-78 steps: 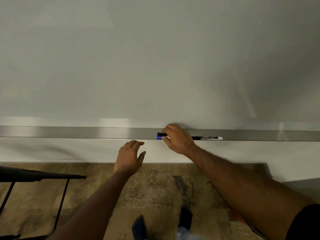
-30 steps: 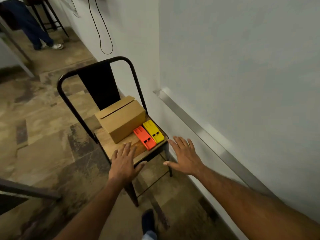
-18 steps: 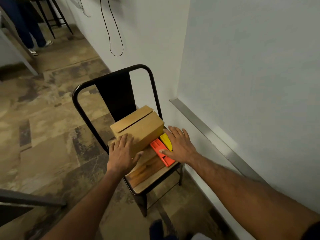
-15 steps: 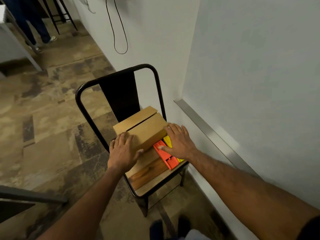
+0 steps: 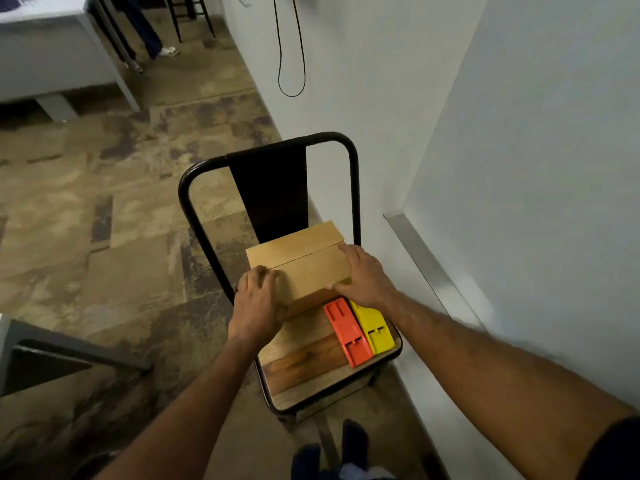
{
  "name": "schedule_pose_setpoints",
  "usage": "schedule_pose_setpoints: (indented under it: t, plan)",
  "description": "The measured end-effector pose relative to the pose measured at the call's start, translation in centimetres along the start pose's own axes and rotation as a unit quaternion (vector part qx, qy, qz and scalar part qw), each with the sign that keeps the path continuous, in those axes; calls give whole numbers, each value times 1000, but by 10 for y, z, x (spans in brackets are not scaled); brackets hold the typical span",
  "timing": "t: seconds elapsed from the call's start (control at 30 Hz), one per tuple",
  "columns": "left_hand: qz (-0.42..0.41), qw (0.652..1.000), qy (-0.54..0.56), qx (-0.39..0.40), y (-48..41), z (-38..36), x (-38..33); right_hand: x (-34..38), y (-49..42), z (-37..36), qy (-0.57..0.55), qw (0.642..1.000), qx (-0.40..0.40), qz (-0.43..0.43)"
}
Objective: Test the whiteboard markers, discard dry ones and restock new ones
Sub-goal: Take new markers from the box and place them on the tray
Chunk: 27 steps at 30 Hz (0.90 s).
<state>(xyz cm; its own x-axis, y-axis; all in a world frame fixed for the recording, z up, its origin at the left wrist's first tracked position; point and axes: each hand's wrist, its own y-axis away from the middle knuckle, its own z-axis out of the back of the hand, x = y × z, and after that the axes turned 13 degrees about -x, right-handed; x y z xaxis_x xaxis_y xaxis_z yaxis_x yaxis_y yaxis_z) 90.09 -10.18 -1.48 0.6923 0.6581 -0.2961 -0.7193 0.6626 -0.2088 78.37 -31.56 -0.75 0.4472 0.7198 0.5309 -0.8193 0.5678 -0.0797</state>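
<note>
A closed brown cardboard box (image 5: 304, 268) stands on the wooden seat of a black metal chair (image 5: 270, 188). My left hand (image 5: 258, 306) grips the box's near left corner, fingers curled at the flap edge. My right hand (image 5: 363, 278) holds the box's right end, fingers over the top and thumb on the front side. An orange flat plastic piece (image 5: 346, 332) and a yellow one (image 5: 374, 327) lie side by side on the seat just right of the box. The whiteboard (image 5: 536, 168) and its metal tray (image 5: 426, 261) run along the right. No marker is in view.
A black cable (image 5: 291, 64) hangs in a loop on the white wall behind the chair. A grey table (image 5: 52, 64) stands at the far left, with a person's legs (image 5: 149, 32) beyond it. A dark metal frame (image 5: 69, 351) juts in at the lower left.
I turned from the whiteboard tray to the chair. Both hands moved from open above the seat onto the cardboard box; my right hand slid off the orange and yellow pieces to the box's right end.
</note>
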Motion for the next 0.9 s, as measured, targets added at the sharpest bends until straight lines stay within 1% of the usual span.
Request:
schedule_pose_setpoints:
  t: [0.13, 0.23, 0.33, 0.43, 0.5, 0.57, 0.63, 0.7, 0.77, 0.83, 0.9]
  plan:
    - [6, 1000, -10, -27, -3, 6, 0, -5, -1, -5, -78, 995, -50, -38]
    - [1, 999, -12, -43, -1, 10, -2, -4, -1, -2, -178, 975, -98, -84]
    - [-35, 996, 11, -83, 5, 11, -4, -1, 3, 7, -225, 960, -137, -89]
    - [-89, 986, 48, -134, 15, 12, -5, -2, 9, 15, -262, 950, -136, -101]
    - [-125, 979, 76, -143, 25, 13, -6, -7, 14, 16, -236, 960, -128, -77]
    - [-134, 978, 105, -118, 35, 14, -7, -14, 19, 15, -188, 976, -111, -31]
    - [-108, 983, 124, -85, 41, 12, -7, -20, 23, 12, -152, 986, -75, 6]
    - [-78, 989, 112, -57, 39, 9, -6, -24, 27, 8, -99, 993, -40, 47]
    - [-55, 995, 73, -27, 28, 5, -5, -26, 29, 4, -42, 995, -31, 83]
    - [-41, 998, 40, 1, 18, 1, -4, -22, 26, 0, -6, 995, -30, 96]
    - [-26, 999, 35, 13, 10, 0, -3, -15, 21, -3, 25, 995, -24, 96]
